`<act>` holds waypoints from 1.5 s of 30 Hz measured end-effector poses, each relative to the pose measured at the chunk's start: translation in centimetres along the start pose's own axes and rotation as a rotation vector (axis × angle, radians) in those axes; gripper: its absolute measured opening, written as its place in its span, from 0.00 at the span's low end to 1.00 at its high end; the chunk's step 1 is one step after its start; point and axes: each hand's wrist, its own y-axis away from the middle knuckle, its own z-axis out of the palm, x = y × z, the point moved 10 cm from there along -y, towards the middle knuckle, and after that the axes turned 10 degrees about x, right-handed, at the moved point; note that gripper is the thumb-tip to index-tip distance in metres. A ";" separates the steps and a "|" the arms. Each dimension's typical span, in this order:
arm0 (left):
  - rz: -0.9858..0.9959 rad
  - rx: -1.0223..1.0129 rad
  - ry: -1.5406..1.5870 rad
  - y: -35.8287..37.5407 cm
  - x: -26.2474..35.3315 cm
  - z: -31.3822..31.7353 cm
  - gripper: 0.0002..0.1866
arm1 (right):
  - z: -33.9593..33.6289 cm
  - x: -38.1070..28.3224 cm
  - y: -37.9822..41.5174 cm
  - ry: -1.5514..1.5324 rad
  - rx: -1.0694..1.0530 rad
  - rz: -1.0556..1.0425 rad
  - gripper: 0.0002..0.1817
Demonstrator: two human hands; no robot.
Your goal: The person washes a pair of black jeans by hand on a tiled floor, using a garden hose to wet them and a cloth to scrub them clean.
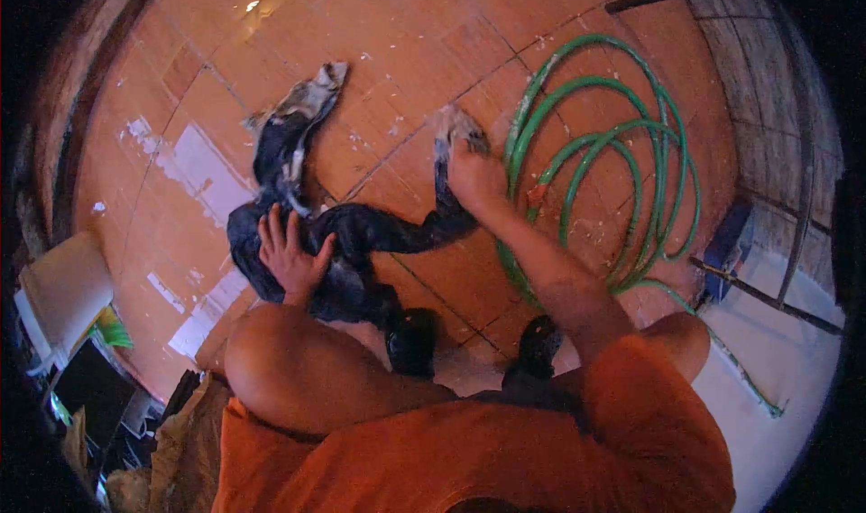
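A limp, dark garment (379,229) that looks like trousers lies crumpled on the tiled floor. Its two long leg-like parts end in pale, greyish patches; one part points away from me and the other runs to the right. My left hand (293,256) presses on the bunched dark cloth, fingers spread and palm down. The fingers of my right hand (474,177) are closed round the right-hand part near its pale end, partly hiding it. Close to the right hand is a coiled green hose (577,138).
Orange floor tiles (415,44) carry scattered pale flecks and whitish patches. My dark shoes (413,342) are below the cloth. A pale chair-like object (68,283) and brown crumpled material (185,432) lie at left. A dark metal frame (807,152) and a blue object (726,247) are at right.
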 end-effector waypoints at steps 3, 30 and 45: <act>-0.072 0.023 -0.026 1.1 -1.1 -0.7 0.41 | -2.4 3.6 -8.1 0.173 0.393 -0.076 0.14; -0.095 0.099 -0.018 0.9 -2.5 -1.9 0.40 | -0.5 -3.2 -3.9 -0.188 -0.054 0.256 0.18; -0.112 0.089 -0.033 0.9 -3.0 -1.6 0.41 | 3.8 -10.6 -2.8 0.042 -0.070 -0.054 0.15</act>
